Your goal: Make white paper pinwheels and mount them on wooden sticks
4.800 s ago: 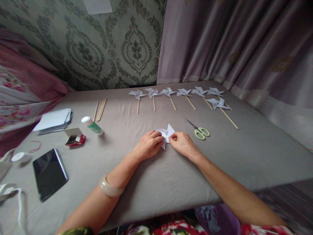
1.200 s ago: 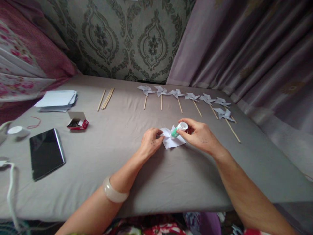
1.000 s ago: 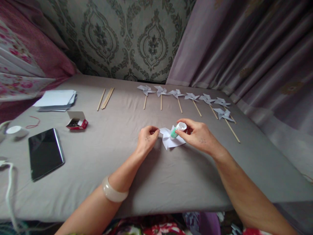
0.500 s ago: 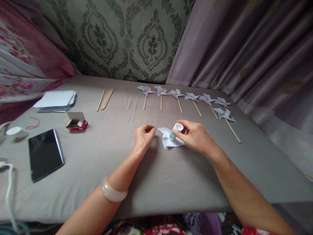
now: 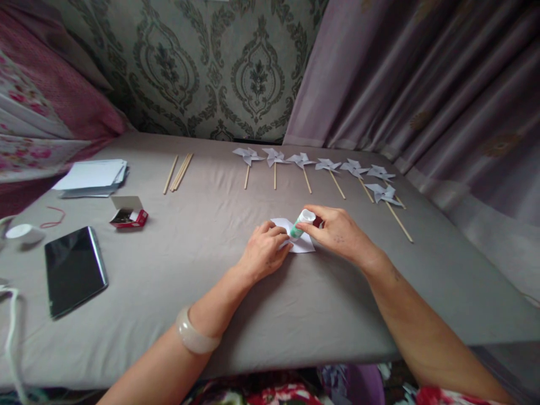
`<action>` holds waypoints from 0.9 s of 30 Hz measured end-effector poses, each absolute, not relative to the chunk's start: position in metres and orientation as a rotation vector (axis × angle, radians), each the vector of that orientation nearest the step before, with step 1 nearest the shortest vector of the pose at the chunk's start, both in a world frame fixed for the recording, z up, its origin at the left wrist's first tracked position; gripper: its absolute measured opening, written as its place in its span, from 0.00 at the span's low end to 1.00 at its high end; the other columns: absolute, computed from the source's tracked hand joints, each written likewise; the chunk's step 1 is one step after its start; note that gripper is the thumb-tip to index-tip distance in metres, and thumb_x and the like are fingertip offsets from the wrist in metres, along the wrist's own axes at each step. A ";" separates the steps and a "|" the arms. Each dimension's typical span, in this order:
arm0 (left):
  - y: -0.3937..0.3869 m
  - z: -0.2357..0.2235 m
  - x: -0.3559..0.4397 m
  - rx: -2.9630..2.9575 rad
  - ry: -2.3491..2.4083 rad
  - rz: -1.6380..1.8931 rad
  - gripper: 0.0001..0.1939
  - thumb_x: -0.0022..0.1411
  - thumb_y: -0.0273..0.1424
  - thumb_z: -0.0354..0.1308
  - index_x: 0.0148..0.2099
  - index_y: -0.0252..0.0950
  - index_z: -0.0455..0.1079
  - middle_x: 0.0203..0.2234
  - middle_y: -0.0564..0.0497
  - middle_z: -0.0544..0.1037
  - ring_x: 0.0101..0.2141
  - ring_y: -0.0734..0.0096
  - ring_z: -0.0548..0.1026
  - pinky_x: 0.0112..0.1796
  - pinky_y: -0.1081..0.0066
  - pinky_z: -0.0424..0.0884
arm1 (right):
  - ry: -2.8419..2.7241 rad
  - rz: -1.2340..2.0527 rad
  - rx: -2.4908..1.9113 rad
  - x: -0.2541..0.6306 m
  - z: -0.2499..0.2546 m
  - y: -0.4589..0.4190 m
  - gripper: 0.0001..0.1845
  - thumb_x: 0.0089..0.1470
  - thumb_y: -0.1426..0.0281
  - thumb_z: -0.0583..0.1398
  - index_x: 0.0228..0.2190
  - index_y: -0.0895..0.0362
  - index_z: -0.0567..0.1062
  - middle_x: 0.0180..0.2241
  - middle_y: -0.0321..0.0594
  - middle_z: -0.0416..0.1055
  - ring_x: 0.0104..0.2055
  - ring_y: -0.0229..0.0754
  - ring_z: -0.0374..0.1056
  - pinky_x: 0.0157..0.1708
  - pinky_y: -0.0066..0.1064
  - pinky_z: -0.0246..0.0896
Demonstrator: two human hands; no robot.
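A white paper pinwheel [image 5: 306,245], without a stick, lies on the grey cloth in front of me. My left hand [image 5: 265,250] is curled over its left side, thumb and fingers closed on the paper and covering part of it. My right hand [image 5: 337,230] grips a green and white glue stick [image 5: 301,223]. The glue stick is tilted, its white hollow end up and its lower end at the pinwheel's middle. Whether the glue touches the paper is hidden by my left fingers.
Several finished pinwheels [image 5: 301,161] on sticks lie along the back right. At the left are loose wooden sticks [image 5: 182,171], stacked paper [image 5: 90,175], a small red box [image 5: 129,216], a dark phone [image 5: 76,271], a white round object [image 5: 24,233] and a red string [image 5: 54,216].
Earlier both hands held the pinwheel while the glue stick stood at the left; now it is in my right hand. My left hand let go of the paper, drew left, then returned onto it.
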State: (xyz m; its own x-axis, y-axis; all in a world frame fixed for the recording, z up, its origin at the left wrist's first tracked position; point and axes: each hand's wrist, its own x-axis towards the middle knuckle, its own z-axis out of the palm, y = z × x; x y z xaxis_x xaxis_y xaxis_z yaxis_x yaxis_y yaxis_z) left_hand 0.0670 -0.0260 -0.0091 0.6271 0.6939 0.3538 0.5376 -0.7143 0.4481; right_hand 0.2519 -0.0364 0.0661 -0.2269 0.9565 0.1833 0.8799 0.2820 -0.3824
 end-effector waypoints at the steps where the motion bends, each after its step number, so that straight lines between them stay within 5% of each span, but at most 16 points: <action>1: -0.028 -0.008 0.067 2.598 0.989 0.675 0.13 0.66 0.34 0.49 0.42 0.37 0.74 0.39 0.47 0.78 0.45 0.60 0.68 0.46 0.61 0.65 | -2.192 0.282 -1.657 0.252 0.067 -0.036 0.09 0.53 0.62 0.60 0.31 0.55 0.74 0.27 0.38 0.73 0.26 0.38 0.64 0.27 0.27 0.51; 16: -0.030 -0.002 0.069 2.721 1.019 0.498 0.13 0.66 0.34 0.49 0.39 0.38 0.74 0.38 0.46 0.77 0.44 0.58 0.67 0.40 0.62 0.62 | -2.480 0.360 -1.555 0.244 0.084 -0.030 0.20 0.57 0.72 0.55 0.51 0.55 0.71 0.48 0.45 0.74 0.45 0.45 0.70 0.45 0.32 0.58; 27: -0.031 -0.003 0.069 2.725 1.034 0.490 0.12 0.66 0.35 0.50 0.41 0.38 0.74 0.39 0.46 0.77 0.46 0.57 0.67 0.41 0.61 0.62 | -2.611 0.511 -1.359 0.247 0.092 -0.033 0.22 0.56 0.76 0.55 0.50 0.49 0.72 0.47 0.40 0.74 0.48 0.42 0.69 0.47 0.31 0.61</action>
